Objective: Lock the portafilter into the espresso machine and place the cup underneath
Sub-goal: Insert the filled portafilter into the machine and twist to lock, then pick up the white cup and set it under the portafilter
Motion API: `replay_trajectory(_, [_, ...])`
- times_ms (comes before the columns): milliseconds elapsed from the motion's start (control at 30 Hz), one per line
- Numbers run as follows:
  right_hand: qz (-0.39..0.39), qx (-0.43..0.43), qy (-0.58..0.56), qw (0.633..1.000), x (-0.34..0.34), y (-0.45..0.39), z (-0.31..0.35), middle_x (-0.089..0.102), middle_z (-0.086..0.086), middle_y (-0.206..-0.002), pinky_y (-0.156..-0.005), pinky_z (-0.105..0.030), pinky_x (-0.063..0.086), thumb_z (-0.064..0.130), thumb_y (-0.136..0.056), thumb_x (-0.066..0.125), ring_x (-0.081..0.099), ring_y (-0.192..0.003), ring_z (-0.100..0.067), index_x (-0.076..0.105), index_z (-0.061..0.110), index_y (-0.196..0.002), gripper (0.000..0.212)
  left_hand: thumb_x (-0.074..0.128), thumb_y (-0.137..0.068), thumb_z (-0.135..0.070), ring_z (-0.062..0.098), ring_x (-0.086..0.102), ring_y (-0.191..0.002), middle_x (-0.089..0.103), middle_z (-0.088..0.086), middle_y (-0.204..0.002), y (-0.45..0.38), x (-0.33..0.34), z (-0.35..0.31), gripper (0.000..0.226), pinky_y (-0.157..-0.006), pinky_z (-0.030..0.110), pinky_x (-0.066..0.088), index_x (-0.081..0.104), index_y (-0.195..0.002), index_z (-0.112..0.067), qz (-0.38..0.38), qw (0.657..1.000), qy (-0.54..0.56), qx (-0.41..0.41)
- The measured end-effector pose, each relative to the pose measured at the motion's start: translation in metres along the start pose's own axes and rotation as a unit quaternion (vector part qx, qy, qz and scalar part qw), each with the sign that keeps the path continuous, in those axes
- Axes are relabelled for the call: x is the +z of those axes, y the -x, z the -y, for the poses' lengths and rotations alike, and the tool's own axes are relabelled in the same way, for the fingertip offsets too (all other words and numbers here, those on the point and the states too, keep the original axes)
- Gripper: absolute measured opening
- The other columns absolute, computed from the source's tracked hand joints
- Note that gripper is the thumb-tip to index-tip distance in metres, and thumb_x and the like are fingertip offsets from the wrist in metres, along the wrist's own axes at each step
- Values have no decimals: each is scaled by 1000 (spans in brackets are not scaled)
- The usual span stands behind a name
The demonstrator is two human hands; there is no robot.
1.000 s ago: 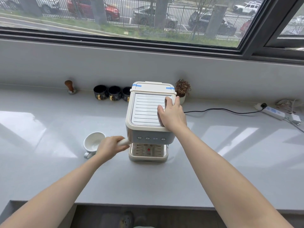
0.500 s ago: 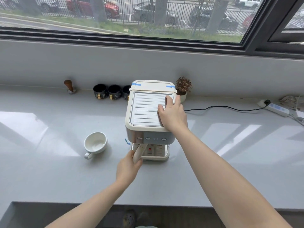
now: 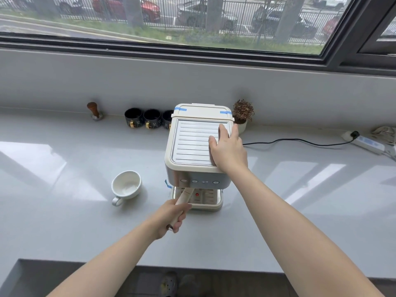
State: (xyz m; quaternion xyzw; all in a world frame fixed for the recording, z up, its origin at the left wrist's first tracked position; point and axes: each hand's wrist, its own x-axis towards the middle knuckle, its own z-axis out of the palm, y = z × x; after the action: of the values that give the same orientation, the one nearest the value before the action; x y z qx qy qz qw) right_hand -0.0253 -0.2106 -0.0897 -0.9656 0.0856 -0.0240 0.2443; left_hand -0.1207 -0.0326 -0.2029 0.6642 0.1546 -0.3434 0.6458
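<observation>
A first-person view looks down at a pale grey counter [image 3: 64, 221] beneath a wide window. A cream espresso machine [image 3: 198, 146] stands in the middle of the counter, its ribbed top tray facing up and a row of small buttons along its front edge.

The right hand [image 3: 228, 150] lies flat and open on the right side of the machine's top, fingers spread slightly, palm pressing down, gripping nothing.

The left hand [image 3: 171, 215] is closed in a fist around the cream handle of the portafilter [image 3: 185, 195]. The handle slopes from the hand up and back under the machine's front overhang, pointing out toward the viewer and a little to the left. The portafilter's head is hidden under the machine, so whether it is fully seated cannot be told. Below it sits the drip tray [image 3: 211, 202], with a small red dot showing.

A white cup [image 3: 126, 186] stands upright on the counter left of the machine, apart from it, handle pointing toward the viewer. It looks empty.

Along the back wall, from the left: a wooden-handled tamper [image 3: 94, 111], three dark mugs [image 3: 142, 118] in a row just beside the machine, and a small potted plant [image 3: 242, 114] behind the machine's right corner. A black cord [image 3: 300, 141] runs right to a power strip [image 3: 367, 142].
</observation>
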Motion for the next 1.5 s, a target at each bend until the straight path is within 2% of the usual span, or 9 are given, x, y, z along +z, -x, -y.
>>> replay_trajectory(367, [-22, 1, 2, 1000, 4, -1, -3, 7, -10, -163, -102, -45, 37, 46, -99, 30, 28, -139, -32, 23, 23, -152, 58, 59, -83, -15, 18, 26, -33, 40, 3, -49, -9, 77, 14, 12, -39, 23, 20, 50, -76, -10, -176, 971, 161, -19])
replay_trajectory(600, [-21, -2, -7, 1000, 3, -1, -2, 8, -10, -163, -103, -45, 36, 46, -99, 31, 29, -138, -33, 23, 23, -152, 58, 60, -84, -16, 18, 27, -32, 40, 4, -49, -9, 77, 12, 14, -41, 25, 21, 51, -77, -8, -185, 969, 161, -14])
replay_trajectory(833, [-20, 8, 3, 1000, 4, 0, -4, 9, -10, -163, -104, -45, 36, 46, -100, 30, 28, -139, -32, 21, 20, -153, 60, 58, -81, -26, 22, 32, -43, 43, 6, -58, -13, 96, 10, 24, -44, 25, 28, 48, -65, -11, -283, 949, 133, -35])
replay_trajectory(967, [-17, 11, 2, 1000, 4, -1, -3, 8, -9, -163, -104, -46, 37, 47, -99, 29, 27, -141, -32, 21, 21, -153, 60, 58, -84, -32, 22, 36, -44, 45, 5, -59, -11, 92, 9, 27, -43, 25, 31, 50, -70, -11, -266, 959, 95, -24])
replay_trajectory(1067, [-13, 8, -1, 1000, 3, 1, -4, 9, -10, -163, -104, -47, 36, 47, -99, 29, 26, -141, -33, 21, 21, -152, 60, 52, -88, -37, 21, 39, -42, 44, 5, -57, -1, 84, 4, 30, -41, 25, 34, 51, -82, -8, -195, 979, 64, 4])
replay_trajectory(1200, [-17, 3, 5, 1000, 1, 0, -5, 10, -10, -162, -103, -47, 37, 47, -99, 30, 29, -139, -35, 22, 21, -152, 59, 39, -93, -48, 23, 55, -68, 59, 4, -78, 10, 49, 3, 38, -53, 28, 49, 59, -93, -15, -148, 988, -10, 32])
replay_trajectory(1300, [-17, 0, 8, 1000, 2, 1, -5, 11, -11, -161, -102, -47, 37, 47, -99, 30, 31, -137, -36, 23, 21, -151, 59, 40, -93, -32, 22, 50, -67, 56, 8, -84, 6, -15, 11, 26, -57, 33, 49, 57, -90, -12, -256, 964, -12, 70])
replay_trajectory(1400, [-20, -9, 16, 1000, 2, 0, -4, 14, -13, -160, -101, -48, 38, 47, -99, 30, 32, -135, -38, 24, 20, -150, 58, 38, -91, -25, 24, 51, -61, 55, 12, -94, -2, -85, 16, 23, -73, 45, 56, 52, -101, -10, -404, 914, 12, 24])
replay_trajectory(1500, [-19, -12, 28, 999, 3, -1, -3, 15, -14, -159, -100, -49, 38, 46, -99, 29, 32, -135, -39, 25, 19, -149, 57, 40, -89, -19, 20, 49, -58, 58, 14, -101, -9, -128, 19, 20, -83, 51, 56, 52, -101, -8, -487, 874, 14, -1])
